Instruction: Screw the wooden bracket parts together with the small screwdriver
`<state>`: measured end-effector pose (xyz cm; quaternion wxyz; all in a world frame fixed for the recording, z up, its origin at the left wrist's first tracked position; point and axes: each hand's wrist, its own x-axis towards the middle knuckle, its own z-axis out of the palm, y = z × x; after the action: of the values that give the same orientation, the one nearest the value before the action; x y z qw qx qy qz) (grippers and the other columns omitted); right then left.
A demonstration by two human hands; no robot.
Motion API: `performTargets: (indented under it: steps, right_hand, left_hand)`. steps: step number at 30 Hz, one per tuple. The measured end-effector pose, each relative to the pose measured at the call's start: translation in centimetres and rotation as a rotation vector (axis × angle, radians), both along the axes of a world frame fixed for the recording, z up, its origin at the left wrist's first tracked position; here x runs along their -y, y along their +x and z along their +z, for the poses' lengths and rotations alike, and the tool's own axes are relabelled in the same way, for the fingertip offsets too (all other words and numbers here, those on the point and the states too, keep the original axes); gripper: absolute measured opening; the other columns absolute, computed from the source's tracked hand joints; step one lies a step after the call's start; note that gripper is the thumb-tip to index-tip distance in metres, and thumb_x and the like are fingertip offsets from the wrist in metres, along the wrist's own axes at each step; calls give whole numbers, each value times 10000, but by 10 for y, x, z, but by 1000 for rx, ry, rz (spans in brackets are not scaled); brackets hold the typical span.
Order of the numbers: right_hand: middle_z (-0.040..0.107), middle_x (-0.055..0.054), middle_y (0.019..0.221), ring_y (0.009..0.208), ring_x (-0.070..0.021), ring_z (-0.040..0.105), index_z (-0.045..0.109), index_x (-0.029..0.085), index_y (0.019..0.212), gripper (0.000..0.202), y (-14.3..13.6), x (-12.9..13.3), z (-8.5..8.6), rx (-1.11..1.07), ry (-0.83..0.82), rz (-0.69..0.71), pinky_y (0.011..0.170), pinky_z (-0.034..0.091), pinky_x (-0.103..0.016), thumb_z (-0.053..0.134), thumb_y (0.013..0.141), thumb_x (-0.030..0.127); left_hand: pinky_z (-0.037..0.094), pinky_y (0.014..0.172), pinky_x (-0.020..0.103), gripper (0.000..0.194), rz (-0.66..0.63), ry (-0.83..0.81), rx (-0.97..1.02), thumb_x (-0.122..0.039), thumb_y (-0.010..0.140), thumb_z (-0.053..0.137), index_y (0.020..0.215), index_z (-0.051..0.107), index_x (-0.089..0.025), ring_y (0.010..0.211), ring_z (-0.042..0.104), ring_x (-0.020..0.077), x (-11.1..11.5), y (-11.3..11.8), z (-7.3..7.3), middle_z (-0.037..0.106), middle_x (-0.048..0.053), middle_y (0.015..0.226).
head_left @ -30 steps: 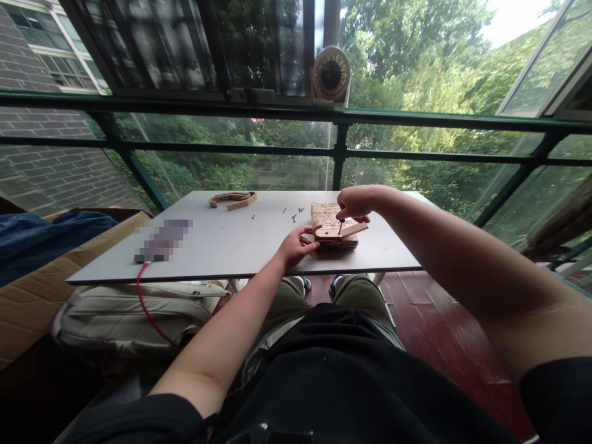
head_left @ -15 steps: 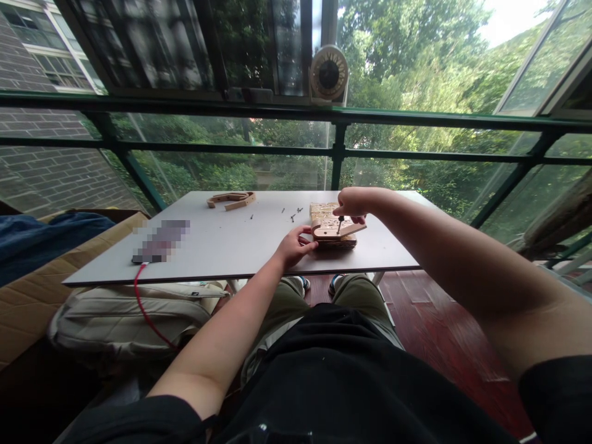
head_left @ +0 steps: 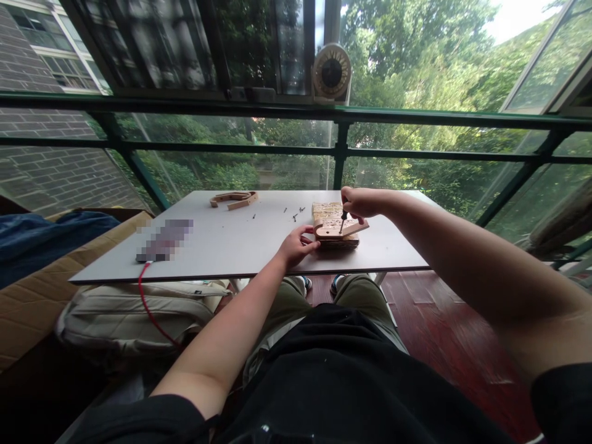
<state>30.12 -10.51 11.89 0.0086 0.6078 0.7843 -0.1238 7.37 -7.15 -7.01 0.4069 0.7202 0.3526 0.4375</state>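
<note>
My right hand (head_left: pixel 359 201) is closed round the handle of a screwdriver (head_left: pixel 343 221), which points down with its tip at a hole or screw in a jointed light-wood piece (head_left: pixel 329 232). One end of this piece is curved like a hook, and its straight arm angles up to the right. It lies on a thick, scarred wooden block (head_left: pixel 337 243) near the table's front edge. My left hand (head_left: pixel 296 246) grips the block's left end beside the curved end, thumb in front and fingers behind; the exact contact is partly hidden.
Several small dark screws (head_left: pixel 296 217) lie on the white table (head_left: pixel 240 246) behind the block. A similar jointed wooden piece (head_left: pixel 235 197) sits at the back left. A blurred-out device (head_left: pixel 166 240) with a red cable (head_left: pixel 143 296) lies at the left. Green railing (head_left: pixel 277 149) runs behind.
The view has shifted slightly. My right hand remains on the screwdriver, its grip a little changed so more of the screwdriver shows. My left hand stays at the block.
</note>
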Motion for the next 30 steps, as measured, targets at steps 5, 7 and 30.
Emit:
performTargets:
  steps: [5,7,30]
  right_hand:
    - [737,-97,752,609,-215,696,472,127,1215,261,2,5,8,63,-8,18,630,463,-317,479,982,243]
    - [738,-88,729,620,-209,695,496,137,1195,237,1,7,10,97,-8,42,648,452,-315,481,997,267]
    - [705,-100,601,567,-216,687,679,74,988,426,-15,10,21,260,-64,2,757,487,-348,408,1039,398]
  left_hand:
    - [579,708,262,580,15,-3,-4,-384,731,810,1239,609,-189,787,666,127,0,0,0,658,119,1288]
    - [577,706,262,573,13,3,-6,-381,732,809,1235,611,-190,784,666,129,0,0,-1,668,114,1267]
    - [577,690,280,516,-26,8,-16,-391,767,787,1216,615,-203,756,661,126,1,-3,-1,670,105,1232]
